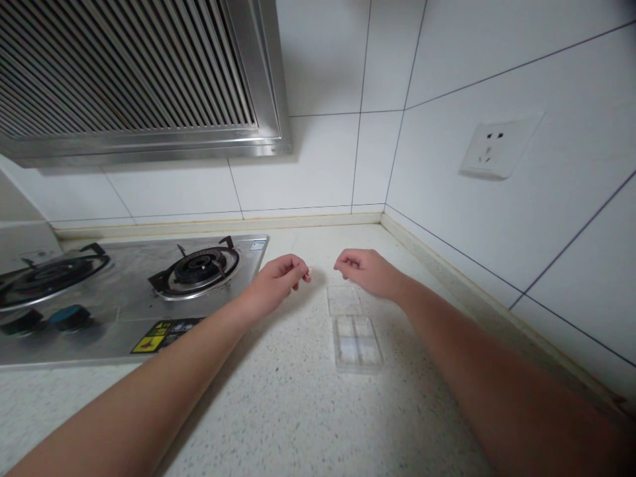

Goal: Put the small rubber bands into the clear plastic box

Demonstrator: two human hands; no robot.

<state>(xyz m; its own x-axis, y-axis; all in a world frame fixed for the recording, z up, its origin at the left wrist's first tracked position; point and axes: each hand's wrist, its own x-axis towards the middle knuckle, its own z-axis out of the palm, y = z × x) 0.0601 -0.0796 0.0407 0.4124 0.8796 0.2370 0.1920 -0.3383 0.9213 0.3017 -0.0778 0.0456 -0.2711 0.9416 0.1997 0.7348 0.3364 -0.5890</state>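
While both hands hover over the bench (298, 411), my left hand (275, 281) has its fingers (298, 270) pinched on a small pale piece (309, 271), held clear of the surface. My right hand (368, 271) is just beside it, not touching. Its fingers are curled in toward the thumb, and I cannot tell whether they grip anything.

Below the hands a clear box (358, 344) lies open on the bench. Its divided half is nearer me, and its flat lid (344, 301) lies toward the wall (318, 165), just under my right hand.

The bench is pale speckled stone. To the left a steel hob (124, 311) with two burners sits under a hood (129, 73). White tiles cover the wall, and a socket (491, 149) is set in the tiles at right.
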